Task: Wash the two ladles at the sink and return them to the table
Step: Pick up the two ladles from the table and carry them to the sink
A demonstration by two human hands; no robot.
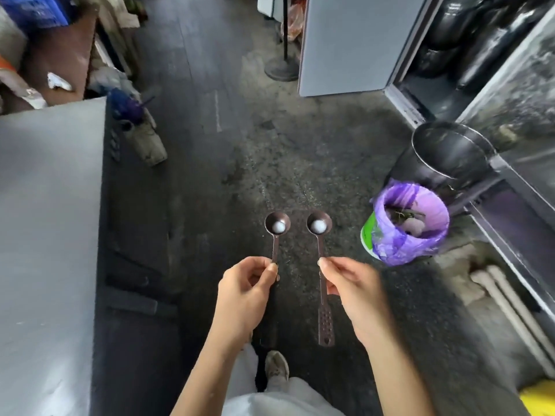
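Two small dark metal ladles, left (276, 232) and right (321, 265), were held level above the floor (225, 160), each handle pinched by fingers of left hand (244, 291) and right hand (353, 288). Judged light, rigid, possibly slippery; best held mid-handle.

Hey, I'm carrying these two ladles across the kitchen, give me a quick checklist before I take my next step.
1. Left hand fingers pinching the left dark metal ladle by its handle: ok.
2. Right hand pinching the right dark metal ladle: ok.
3. Both bowls facing up and level: ok.
4. Ladles apart, not touching: ok.
5. Dark floor ahead free of obstacles: ok, though the purple-bagged bin stands close on the right.
6. Sink or table in sight: cannot tell; only a grey surface on the left.
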